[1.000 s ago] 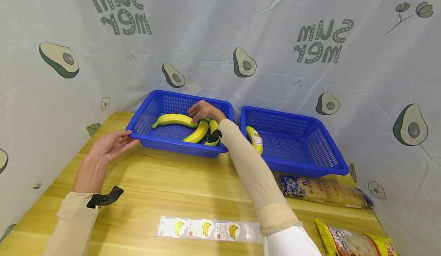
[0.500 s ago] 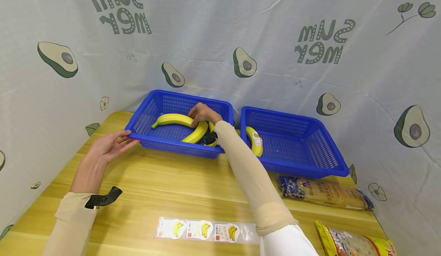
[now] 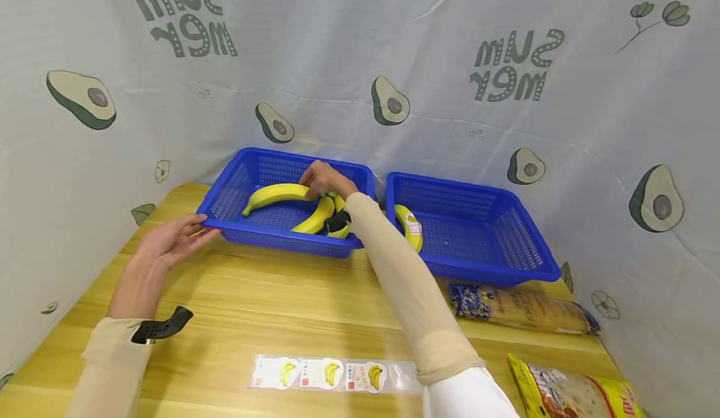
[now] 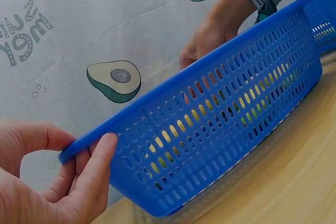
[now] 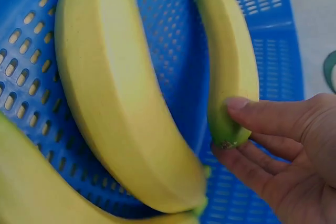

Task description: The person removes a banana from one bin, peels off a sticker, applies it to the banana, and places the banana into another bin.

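Three yellow bananas lie in the left blue basket point(image 3: 227, 196) point(image 4: 226, 114) point(image 5: 173, 40). My right hand point(image 3: 322, 177) point(image 5: 233, 128) reaches into it and pinches the greenish end of the long banana point(image 3: 272, 194) point(image 5: 231, 61) between thumb and fingers. A second banana point(image 3: 317, 217) point(image 5: 115, 108) lies beside it. My left hand point(image 3: 180, 233) point(image 4: 86, 142) grips the basket's near left corner, thumb over the rim and fingers on the perforated wall. The right blue basket point(image 3: 495, 230) holds one banana point(image 3: 407, 225) with a sticker on it.
Both baskets stand at the back of a wooden table point(image 3: 270, 293) against an avocado-print cloth. A strip of banana stickers point(image 3: 332, 374) lies near the front edge. Two food packets point(image 3: 523, 308) point(image 3: 574, 393) lie at the right.
My right hand has shifted slightly left inside the basket and closed on the long banana's end. My left hand stays on the basket corner.
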Tool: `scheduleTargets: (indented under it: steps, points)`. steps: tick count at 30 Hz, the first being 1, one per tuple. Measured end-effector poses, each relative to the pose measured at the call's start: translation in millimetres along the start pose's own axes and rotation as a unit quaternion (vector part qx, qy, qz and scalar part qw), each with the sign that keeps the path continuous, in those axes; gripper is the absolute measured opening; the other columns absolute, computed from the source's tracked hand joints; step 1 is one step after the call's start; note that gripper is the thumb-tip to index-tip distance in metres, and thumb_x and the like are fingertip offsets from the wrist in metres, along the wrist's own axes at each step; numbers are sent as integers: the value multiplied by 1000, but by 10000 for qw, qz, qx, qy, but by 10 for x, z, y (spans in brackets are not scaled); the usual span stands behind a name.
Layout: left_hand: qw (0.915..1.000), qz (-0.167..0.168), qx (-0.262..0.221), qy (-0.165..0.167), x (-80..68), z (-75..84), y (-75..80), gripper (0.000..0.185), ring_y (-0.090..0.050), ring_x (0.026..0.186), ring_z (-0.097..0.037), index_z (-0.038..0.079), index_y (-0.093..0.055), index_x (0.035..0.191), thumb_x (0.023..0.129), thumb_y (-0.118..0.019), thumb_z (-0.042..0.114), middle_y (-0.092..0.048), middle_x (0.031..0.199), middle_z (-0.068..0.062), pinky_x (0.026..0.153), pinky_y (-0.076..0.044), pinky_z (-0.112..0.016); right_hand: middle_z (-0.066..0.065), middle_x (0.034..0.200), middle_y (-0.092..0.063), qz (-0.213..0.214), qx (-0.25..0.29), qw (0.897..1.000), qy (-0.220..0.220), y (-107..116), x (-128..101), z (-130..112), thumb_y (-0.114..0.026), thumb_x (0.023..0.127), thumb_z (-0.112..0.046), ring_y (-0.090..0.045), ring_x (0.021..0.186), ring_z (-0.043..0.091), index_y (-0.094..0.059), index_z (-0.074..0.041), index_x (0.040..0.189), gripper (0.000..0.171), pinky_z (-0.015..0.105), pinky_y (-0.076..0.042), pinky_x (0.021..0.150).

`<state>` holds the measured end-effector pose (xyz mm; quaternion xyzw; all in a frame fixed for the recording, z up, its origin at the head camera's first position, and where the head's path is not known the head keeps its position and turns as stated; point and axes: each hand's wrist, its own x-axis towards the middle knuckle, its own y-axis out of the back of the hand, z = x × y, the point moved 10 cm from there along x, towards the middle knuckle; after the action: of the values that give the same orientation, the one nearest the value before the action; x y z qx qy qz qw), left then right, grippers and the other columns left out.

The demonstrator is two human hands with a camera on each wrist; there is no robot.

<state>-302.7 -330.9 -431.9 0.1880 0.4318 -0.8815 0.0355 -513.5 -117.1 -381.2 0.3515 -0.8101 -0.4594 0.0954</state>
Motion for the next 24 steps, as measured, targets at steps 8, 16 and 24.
scheduleTargets:
  steps: [8,16,24]
  points:
    - [9990,-100,-401,195,4,-59,-1,16,-75,93,-33,-3,-64,102,107,-50,-11,-70,101,-21,102,-60,-45,22,143,-67,56,-191,9997,138,326,-304,-113,-74,100,2,-67,129,33,-66,5,141,42,37,-59,103]
    - [9975,-209,-598,305,-22,-53,36,22,-75,93,-36,-5,-67,98,108,-48,-10,-70,100,-24,104,-59,-44,27,145,-64,197,-263,9983,484,684,-689,-219,-72,101,2,-63,135,37,-61,10,145,45,39,-54,112]
    - [9967,-227,-695,345,-18,-45,35,18,-75,92,-39,-3,-63,101,108,-48,-11,-68,98,-25,100,-61,-46,27,135,-70,553,-285,9944,856,975,-1198,-194,-69,102,5,-68,128,38,-66,11,138,37,40,-55,110]
